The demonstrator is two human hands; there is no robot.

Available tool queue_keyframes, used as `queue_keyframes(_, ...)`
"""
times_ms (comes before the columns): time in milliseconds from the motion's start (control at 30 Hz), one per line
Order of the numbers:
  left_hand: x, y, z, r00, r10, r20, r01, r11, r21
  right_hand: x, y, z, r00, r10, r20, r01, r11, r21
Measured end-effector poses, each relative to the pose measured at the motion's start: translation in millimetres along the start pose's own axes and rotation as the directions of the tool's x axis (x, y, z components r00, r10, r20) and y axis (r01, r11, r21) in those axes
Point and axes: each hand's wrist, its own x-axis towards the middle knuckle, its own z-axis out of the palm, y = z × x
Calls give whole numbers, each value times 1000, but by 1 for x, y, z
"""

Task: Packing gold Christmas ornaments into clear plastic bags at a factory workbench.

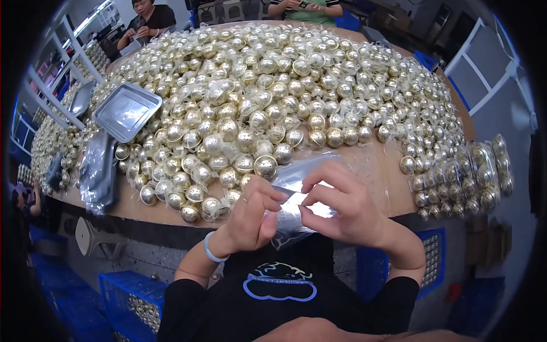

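Note:
Both my hands are at the table's near edge, in front of the heap of ornaments, with clear plastic bags between and under them. My left hand (253, 216), a light bracelet on its wrist, pinches the left edge of a clear plastic bag (289, 212). The thumb and fingers of my right hand (345, 202) are pinched together at the bag's upper right side. The bag looks flat and shiny, and I see nothing inside it. Just beyond the hands lie gold ball ornaments (265, 166) with sheer ribbons.
The gold ornaments cover much of the brown table (373, 176). A metal tray (128, 111) and dark plastic bags (98, 174) are at left. Packed rows of ornaments (470, 179) stand at the right edge. Blue crates (131, 293) and a stool (85, 236) are below. People sit across the table.

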Motion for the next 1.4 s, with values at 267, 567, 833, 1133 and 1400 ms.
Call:
queue_keyframes(267, 6, 8, 11, 929, 258, -264, -260, 965, 28, 0, 11, -18, 889, 294, 350, -454, 661, 598)
queue_keyframes(567, 5, 5, 8, 960, 263, -100, -260, 965, 48, 3, -20, -26, 981, -135, 142, 155, 979, -136)
queue_keyframes(833, 6, 11, 5, 939, 280, -200, -288, 957, -12, 6, -14, -30, 973, 127, 195, -194, 906, 376)
queue_keyframes(1133, 20, 23, -1, 886, 451, -106, -378, 836, 398, -20, -13, -17, 927, 371, 61, -355, 812, 463)
queue_keyframes(1400, 39, 1, 6, 716, 693, 90, -633, 589, 503, -36, -13, -4, 870, 490, -54, -346, 686, 640)
